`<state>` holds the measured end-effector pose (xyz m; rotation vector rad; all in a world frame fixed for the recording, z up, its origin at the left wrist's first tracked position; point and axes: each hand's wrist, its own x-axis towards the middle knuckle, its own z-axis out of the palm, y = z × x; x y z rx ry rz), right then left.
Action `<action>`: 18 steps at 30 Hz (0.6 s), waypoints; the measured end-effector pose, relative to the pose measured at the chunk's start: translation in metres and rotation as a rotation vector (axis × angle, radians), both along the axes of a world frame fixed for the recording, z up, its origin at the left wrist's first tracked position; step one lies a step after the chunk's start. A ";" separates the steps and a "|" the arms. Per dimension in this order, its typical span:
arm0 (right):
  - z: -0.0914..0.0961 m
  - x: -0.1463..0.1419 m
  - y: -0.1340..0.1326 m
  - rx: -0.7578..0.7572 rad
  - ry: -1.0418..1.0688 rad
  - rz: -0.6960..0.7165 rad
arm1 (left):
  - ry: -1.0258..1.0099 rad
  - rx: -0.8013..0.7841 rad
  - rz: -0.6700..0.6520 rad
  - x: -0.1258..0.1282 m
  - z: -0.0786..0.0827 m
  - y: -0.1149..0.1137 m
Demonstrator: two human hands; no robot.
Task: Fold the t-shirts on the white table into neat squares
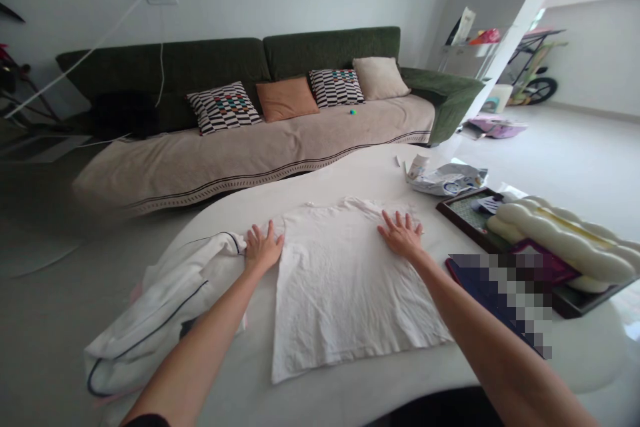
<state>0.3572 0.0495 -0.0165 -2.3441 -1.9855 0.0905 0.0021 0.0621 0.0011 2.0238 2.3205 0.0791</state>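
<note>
A white T-shirt (345, 280) lies spread on the white table (240, 210), its hem toward me and its neckline at the far side. My left hand (263, 247) rests with fingers apart at the shirt's left sleeve. My right hand (401, 235) presses flat on the right shoulder, fingers spread. Faint wrinkles run across the cloth. Left of the shirt, close to my left hand, a crumpled white garment with dark piping (165, 307) hangs toward the table's edge, partly hidden by my left forearm.
At the right, a dark-rimmed tray (575, 310) holds a cream tissue-box-like object (565, 233). A dark blue flat item (480, 293) lies before it, partly pixelated. Behind sits a white-and-blue plastic packet (450, 178). A green sofa (330, 47) with cushions stands beyond the table.
</note>
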 end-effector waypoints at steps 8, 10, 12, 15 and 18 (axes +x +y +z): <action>-0.010 -0.079 -0.061 -0.010 0.044 0.341 | -0.080 0.008 -0.403 0.044 -0.014 -0.046; -0.010 -0.080 -0.066 -0.010 0.056 0.329 | -0.078 0.017 -0.346 0.046 -0.017 -0.052; -0.005 -0.076 -0.067 -0.024 0.059 0.319 | -0.075 0.019 -0.313 0.045 -0.017 -0.059; 0.013 -0.078 -0.081 -0.045 0.056 0.264 | -0.074 -0.016 -0.329 0.043 -0.014 -0.078; 0.030 -0.103 -0.132 -0.046 0.104 0.318 | -0.076 -0.039 -0.378 0.041 -0.010 -0.105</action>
